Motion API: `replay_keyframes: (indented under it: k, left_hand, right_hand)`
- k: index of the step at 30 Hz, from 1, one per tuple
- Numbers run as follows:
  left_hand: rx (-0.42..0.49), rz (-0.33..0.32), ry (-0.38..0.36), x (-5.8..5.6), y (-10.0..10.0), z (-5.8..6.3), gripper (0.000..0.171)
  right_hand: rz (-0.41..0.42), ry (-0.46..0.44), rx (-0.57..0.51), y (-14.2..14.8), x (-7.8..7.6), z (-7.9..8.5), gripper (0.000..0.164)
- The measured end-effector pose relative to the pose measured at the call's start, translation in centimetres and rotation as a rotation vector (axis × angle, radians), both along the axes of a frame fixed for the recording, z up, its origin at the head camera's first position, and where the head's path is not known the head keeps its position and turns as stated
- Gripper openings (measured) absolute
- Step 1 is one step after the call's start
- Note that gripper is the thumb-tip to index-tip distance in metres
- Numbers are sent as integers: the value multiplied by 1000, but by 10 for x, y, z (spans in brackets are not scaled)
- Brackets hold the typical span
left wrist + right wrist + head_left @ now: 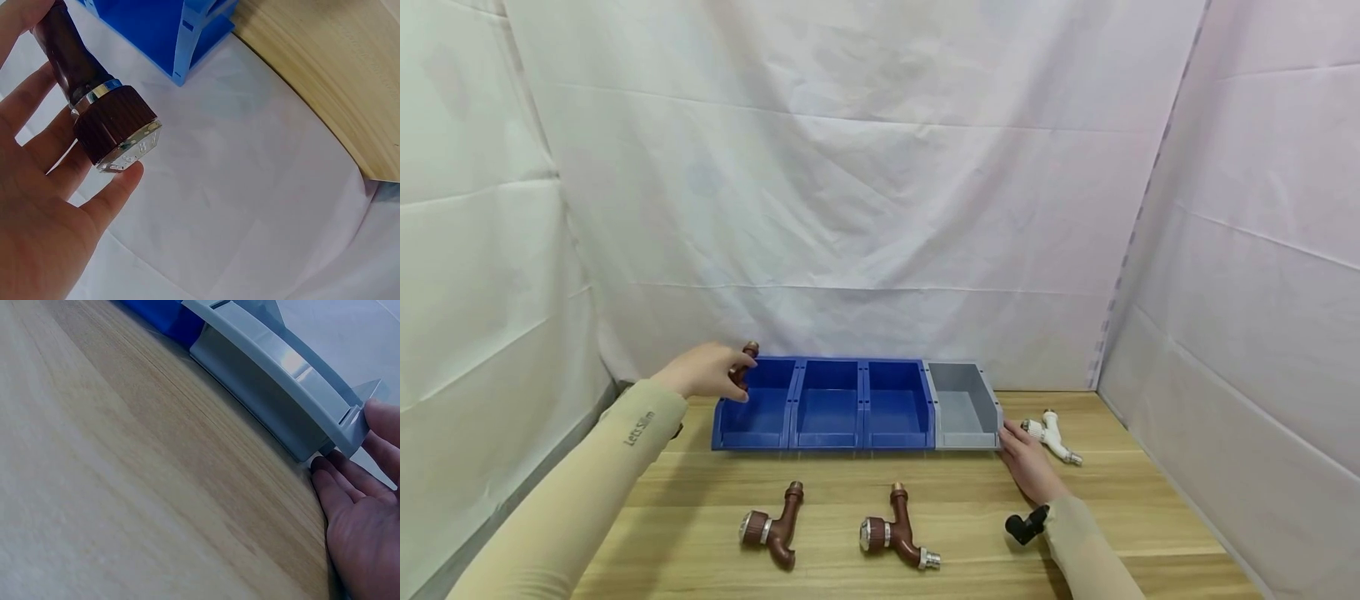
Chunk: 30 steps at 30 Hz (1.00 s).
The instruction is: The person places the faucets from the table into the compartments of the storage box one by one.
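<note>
My left hand [709, 372] is at the back left of the blue bins [827, 444] and holds a brown faucet [115, 122] above the leftmost one. In the left wrist view, its ribbed knob with a clear, silvery cap points down past my fingers [56, 140]; part of the body is hidden by the hand. At the right end of the row, my right hand [1028, 460] touches the front corner of the grey bin [259, 406]. The thumb lies on the corner, while the other fingers rest low against the side, near the tabletop.
Two more brown faucets, one with a plain spout [782, 533] and one with a metal spout tip [901, 533], lie in front of the bins. A white faucet [1052, 437] lies right of the grey bin. White cloth [880, 208] hangs behind the wooden table [700, 533].
</note>
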<state>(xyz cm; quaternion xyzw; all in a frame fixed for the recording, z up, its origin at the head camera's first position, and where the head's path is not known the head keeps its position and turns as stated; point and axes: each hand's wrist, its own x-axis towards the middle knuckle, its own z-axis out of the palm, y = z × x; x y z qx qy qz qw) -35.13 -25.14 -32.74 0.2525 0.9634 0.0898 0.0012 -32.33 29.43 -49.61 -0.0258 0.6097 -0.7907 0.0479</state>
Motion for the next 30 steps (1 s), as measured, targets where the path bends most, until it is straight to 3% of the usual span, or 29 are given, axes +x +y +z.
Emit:
replay_keyframes:
  k: [30]
  left_hand:
    - [-22,-9,-22,-9,17,-9,61]
  right_hand:
    - [-2,5,-18,-3,2,-2,58]
